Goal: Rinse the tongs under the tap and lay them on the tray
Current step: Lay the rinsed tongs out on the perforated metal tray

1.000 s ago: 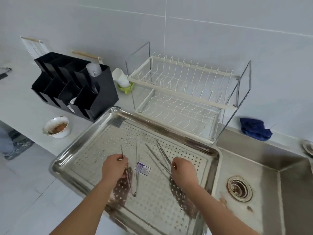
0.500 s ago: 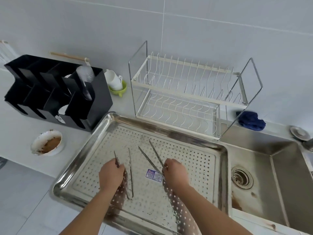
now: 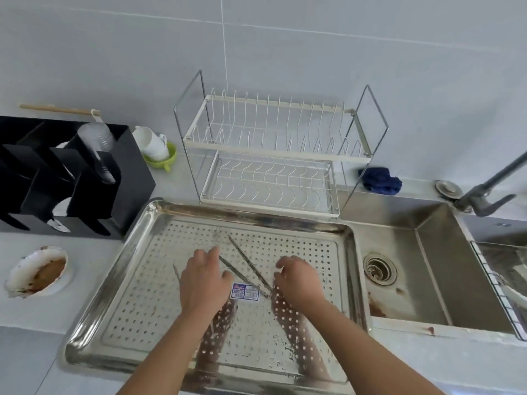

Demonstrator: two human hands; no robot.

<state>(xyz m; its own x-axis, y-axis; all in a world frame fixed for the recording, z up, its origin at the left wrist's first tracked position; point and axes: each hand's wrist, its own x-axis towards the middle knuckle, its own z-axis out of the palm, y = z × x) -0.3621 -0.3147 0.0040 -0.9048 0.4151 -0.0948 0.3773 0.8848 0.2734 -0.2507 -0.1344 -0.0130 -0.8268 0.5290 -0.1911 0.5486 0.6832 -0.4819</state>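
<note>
Two pairs of thin metal tongs flat on one big metal tray (image 3: 148, 280) full of little holes.

First pair of tongs (image 3: 247, 263) in the middle of the tray, between the two hands. Two long legs pointing far and left, joined end near and right.

Second pair of tongs (image 3: 176, 272) mostly hidden under the left hand, with only one thin tip peeking out on its left side.

Left hand (image 3: 202, 280) palm down, fingers spread and nearly straight, nothing gripped. Right hand (image 3: 296, 277) palm down too, fingers loosely bent, just beside the joined end of the first pair. Touching it or not: cannot tell.

One small blue and white sticker (image 3: 245, 290) on the tray between the hands.

Tray on the grey desk (image 3: 28, 323), just left of one metal sink (image 3: 427, 252) with one round drain (image 3: 379, 269). One tap (image 3: 484, 195) at the far right.

One white dish rack (image 3: 279, 155) with two levels just behind the tray. One black holder (image 3: 71, 178) at the far left, one dirty bowl (image 3: 37, 270) on the near side of it, one blue cloth (image 3: 380, 181) by the wall.
</note>
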